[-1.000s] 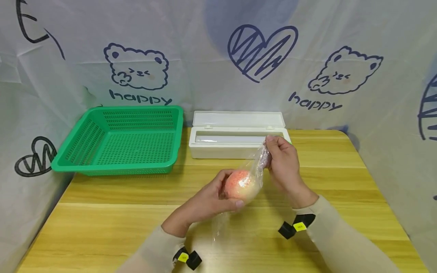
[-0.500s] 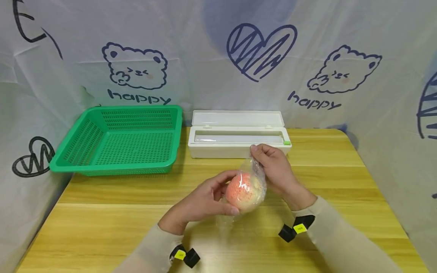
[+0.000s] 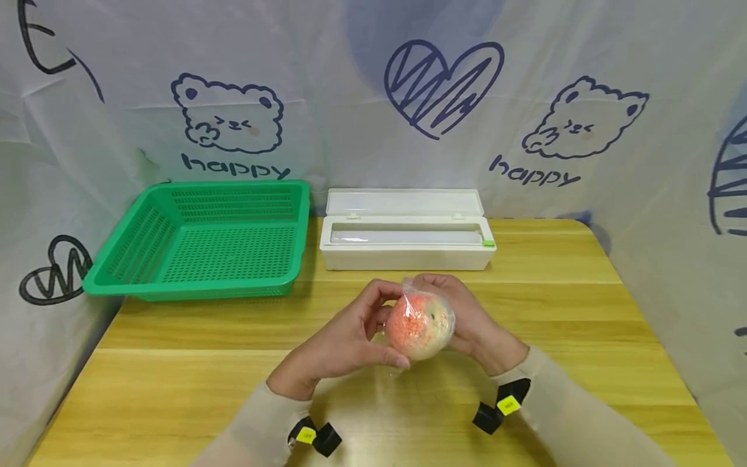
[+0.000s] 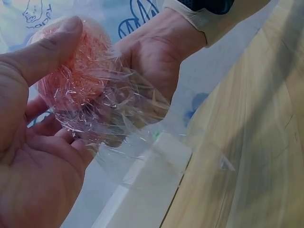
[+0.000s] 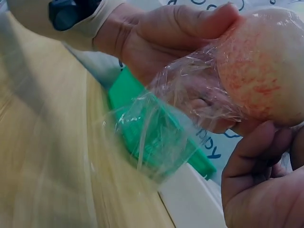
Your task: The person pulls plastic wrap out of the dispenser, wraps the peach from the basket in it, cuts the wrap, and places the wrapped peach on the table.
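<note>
A round red-and-cream fruit (image 3: 417, 327), wrapped in clear cling film (image 4: 128, 102), is held above the table. My left hand (image 3: 356, 334) grips its left side, thumb along the near edge and fingers behind. My right hand (image 3: 475, 318) holds the wrapped fruit from its far right side; in the right wrist view its curled fingers (image 5: 251, 152) touch the underside, and its thumb is hidden. A short tuft of film stands at the fruit's top, and a loose tail of film hangs below the left hand.
Behind the hands stands a white cling-film dispenser box (image 3: 408, 258) with its lid raised and a roll inside. To its left is a green perforated basket (image 3: 280, 285). Both are on a wooden table (image 3: 583, 337), with a patterned cloth (image 3: 338, 78) hanging behind.
The right hand has drawn the film down from above and moved in behind the fruit. The fruit has turned, showing a dark dimple. The left hand keeps its grip.
</note>
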Available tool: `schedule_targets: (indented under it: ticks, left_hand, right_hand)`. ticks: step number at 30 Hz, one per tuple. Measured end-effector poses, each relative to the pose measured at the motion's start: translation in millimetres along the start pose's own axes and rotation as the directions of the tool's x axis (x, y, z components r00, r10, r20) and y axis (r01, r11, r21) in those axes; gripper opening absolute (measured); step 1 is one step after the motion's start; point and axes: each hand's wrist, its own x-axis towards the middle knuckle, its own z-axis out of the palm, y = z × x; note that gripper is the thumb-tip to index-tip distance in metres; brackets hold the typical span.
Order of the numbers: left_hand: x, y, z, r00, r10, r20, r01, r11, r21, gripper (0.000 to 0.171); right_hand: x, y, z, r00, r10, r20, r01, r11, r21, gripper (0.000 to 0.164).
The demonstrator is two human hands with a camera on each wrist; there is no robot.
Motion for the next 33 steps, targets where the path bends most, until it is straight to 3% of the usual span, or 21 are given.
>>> schedule_targets:
  ticks: [5, 10, 13, 16, 19, 21, 24, 27, 30, 33]
  left_hand:
    - [-0.8, -1.4, -0.4, 1.0, 0.009, 0.0, -0.009, 1.0, -0.012, 0.078]
    - [1.0, -4.4, -1.2, 0.997, 0.07, -0.026, -0.071, 0.997, -0.034, 0.082]
    - [1.3, -5.6, -2.8, 0.996, 0.069, -0.055, -0.073, 0.994, -0.081, 0.081]
    - [1.2, -6.1, -6.3, 0.992, 0.052, -0.11, -0.069, 0.987, -0.148, 0.079]
    - [2.1, -6.5, -9.6, 0.985, 0.036, -0.171, -0.07, 0.978, -0.196, 0.08]
    - [3.1, -7.0, -10.4, 0.98, 0.02, -0.197, -0.062, 0.976, -0.207, 0.085]
    - [4.4, -7.7, -9.0, 0.976, -0.017, -0.217, -0.027, 0.98, -0.198, 0.099]
    - [6.0, -8.1, -4.9, 0.974, -0.034, -0.226, -0.004, 0.986, -0.164, 0.103]
    - [7.6, -8.4, -0.3, 0.97, -0.014, -0.244, -0.012, 0.995, -0.103, 0.093]
    - [8.8, -10.0, 1.7, 0.959, -0.001, -0.282, -0.013, 0.999, -0.047, 0.085]
  right_hand:
    - [-3.3, -7.5, 6.7, 0.999, 0.039, 0.015, -0.039, 0.999, 0.011, 0.022]
    - [-0.3, -8.3, 7.4, 0.997, 0.071, -0.038, -0.072, 0.997, -0.026, 0.034]
    - [6.1, -2.7, 4.5, 0.994, 0.05, -0.099, -0.056, 0.997, -0.052, 0.039]
    - [12.2, 5.6, 0.9, 0.983, -0.03, -0.183, 0.008, 0.993, -0.12, 0.03]
    - [14.4, 10.3, -0.8, 0.95, -0.153, -0.274, 0.118, 0.983, -0.138, 0.03]
    - [12.9, 8.7, 1.0, 0.926, -0.248, -0.284, 0.218, 0.967, -0.132, 0.044]
    - [8.2, 4.0, 9.7, 0.917, -0.359, -0.172, 0.339, 0.931, -0.138, 0.065]
    - [3.5, 2.1, 21.0, 0.894, -0.434, -0.113, 0.391, 0.878, -0.274, 0.064]
    - [2.9, 3.5, 28.6, 0.842, -0.499, -0.203, 0.402, 0.833, -0.381, 0.056]
    - [5.2, 5.1, 31.7, 0.783, -0.536, -0.315, 0.416, 0.828, -0.376, 0.052]
